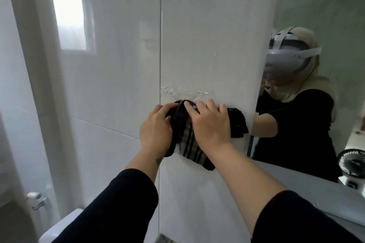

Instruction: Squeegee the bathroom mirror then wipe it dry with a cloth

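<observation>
**Black striped cloth bunched at the wall hook, mirror off to the right**

Black with grey stripes, the cloth (186, 136) hangs bunched against the white tiled wall (110, 85), its top gathered over what looks like a small hook, with clear tape (169, 89) stuck to the tile just above it. Both hands are on it. The left hand (156, 127) pinches the cloth's upper left edge, fingers curled closed on the fabric. The right hand (210, 125) lies across the upper right part, fingers spread and pressing; its grip is on the cloth too, though whether it clasps or only presses flat is hard to tell.

The cloth's long axis runs down and slightly right, its loose end dangling below the right wrist. The mirror (316, 16) lies to the right of both hands, its near edge just beside the cloth's right corner, so the right hand is the nearer one. My reading is that the cloth is being taken from, or hung on, its hook; which one cannot be told. No squeegee is in view.

A small fan (351, 163) stands at the far right by the mirror's lower edge, on a pale surface (296, 179). A toilet tank (65, 225) and a wall fitting (36, 200) sit low at the left, well apart from the hands. Nothing stands between cloth and mirror.
</observation>
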Action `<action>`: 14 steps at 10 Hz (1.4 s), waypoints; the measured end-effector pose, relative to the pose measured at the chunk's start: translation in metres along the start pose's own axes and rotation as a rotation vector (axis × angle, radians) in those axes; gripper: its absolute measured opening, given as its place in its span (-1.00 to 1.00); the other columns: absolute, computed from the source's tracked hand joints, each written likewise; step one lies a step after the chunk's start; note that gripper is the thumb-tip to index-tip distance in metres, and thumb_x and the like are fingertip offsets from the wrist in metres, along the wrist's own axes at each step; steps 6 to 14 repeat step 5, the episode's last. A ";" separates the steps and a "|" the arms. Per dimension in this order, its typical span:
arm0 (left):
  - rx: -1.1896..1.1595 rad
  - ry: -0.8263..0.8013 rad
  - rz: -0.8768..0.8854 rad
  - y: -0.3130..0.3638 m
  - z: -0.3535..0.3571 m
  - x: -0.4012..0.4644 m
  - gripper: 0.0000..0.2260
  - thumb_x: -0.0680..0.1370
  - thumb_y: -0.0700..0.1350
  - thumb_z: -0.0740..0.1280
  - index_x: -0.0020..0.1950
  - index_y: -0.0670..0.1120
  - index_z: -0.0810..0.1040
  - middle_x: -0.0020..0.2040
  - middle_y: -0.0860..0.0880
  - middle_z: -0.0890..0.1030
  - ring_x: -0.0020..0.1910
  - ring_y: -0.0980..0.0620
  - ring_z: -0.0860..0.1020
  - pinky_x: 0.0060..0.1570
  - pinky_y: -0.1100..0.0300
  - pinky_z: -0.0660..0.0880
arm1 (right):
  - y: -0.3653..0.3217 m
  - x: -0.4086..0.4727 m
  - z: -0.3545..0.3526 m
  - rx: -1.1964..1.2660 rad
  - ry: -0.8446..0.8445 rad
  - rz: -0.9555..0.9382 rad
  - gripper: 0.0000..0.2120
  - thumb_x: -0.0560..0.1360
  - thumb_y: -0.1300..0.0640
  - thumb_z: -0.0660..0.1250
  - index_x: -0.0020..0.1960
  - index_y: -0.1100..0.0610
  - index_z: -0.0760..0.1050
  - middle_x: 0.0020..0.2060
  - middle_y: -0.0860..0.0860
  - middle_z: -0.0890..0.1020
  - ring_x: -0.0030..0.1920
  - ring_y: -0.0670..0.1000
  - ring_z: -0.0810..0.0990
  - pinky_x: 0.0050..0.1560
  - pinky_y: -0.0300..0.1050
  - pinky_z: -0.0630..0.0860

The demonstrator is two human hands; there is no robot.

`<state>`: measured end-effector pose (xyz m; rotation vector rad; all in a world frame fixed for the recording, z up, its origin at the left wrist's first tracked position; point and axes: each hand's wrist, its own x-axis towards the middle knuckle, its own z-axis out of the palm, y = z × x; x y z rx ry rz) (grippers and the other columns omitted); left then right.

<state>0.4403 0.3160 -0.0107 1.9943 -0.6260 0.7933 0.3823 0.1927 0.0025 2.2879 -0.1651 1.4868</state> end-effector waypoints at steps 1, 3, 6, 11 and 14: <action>-0.069 -0.060 -0.053 -0.003 0.003 -0.006 -0.62 0.55 -0.22 0.17 0.23 0.19 0.47 0.09 0.11 0.56 0.01 0.05 0.54 -0.05 0.04 0.53 | -0.011 -0.011 0.000 0.066 -0.087 0.110 -0.58 0.35 0.17 0.45 0.21 0.00 0.58 -0.24 -0.03 0.63 -0.19 0.08 0.56 -0.25 -0.08 0.40; -0.235 -0.276 -0.177 0.001 0.003 -0.030 -0.46 0.54 -0.25 0.11 0.45 0.20 0.27 0.34 0.04 0.48 0.21 0.07 0.46 0.13 0.24 0.38 | -0.030 -0.041 -0.022 0.453 -0.462 0.407 -0.46 0.60 0.03 0.12 0.53 -0.16 0.03 0.21 0.04 0.46 0.21 0.10 0.38 0.11 0.01 0.38; -0.053 -0.282 -0.145 0.014 -0.027 -0.126 -0.48 0.58 -0.15 0.21 0.44 0.27 0.17 0.54 0.12 0.02 0.52 0.03 0.05 0.46 -0.21 0.00 | -0.031 -0.142 -0.105 0.506 -0.483 0.517 -0.43 0.56 -0.02 0.20 0.50 -0.23 0.06 0.25 -0.11 0.40 0.24 -0.02 0.39 0.13 -0.12 0.44; -0.053 -0.282 -0.145 0.014 -0.027 -0.126 -0.48 0.58 -0.15 0.21 0.44 0.27 0.17 0.54 0.12 0.02 0.52 0.03 0.05 0.46 -0.21 0.00 | -0.031 -0.142 -0.105 0.506 -0.483 0.517 -0.43 0.56 -0.02 0.20 0.50 -0.23 0.06 0.25 -0.11 0.40 0.24 -0.02 0.39 0.13 -0.12 0.44; -0.053 -0.282 -0.145 0.014 -0.027 -0.126 -0.48 0.58 -0.15 0.21 0.44 0.27 0.17 0.54 0.12 0.02 0.52 0.03 0.05 0.46 -0.21 0.00 | -0.031 -0.142 -0.105 0.506 -0.483 0.517 -0.43 0.56 -0.02 0.20 0.50 -0.23 0.06 0.25 -0.11 0.40 0.24 -0.02 0.39 0.13 -0.12 0.44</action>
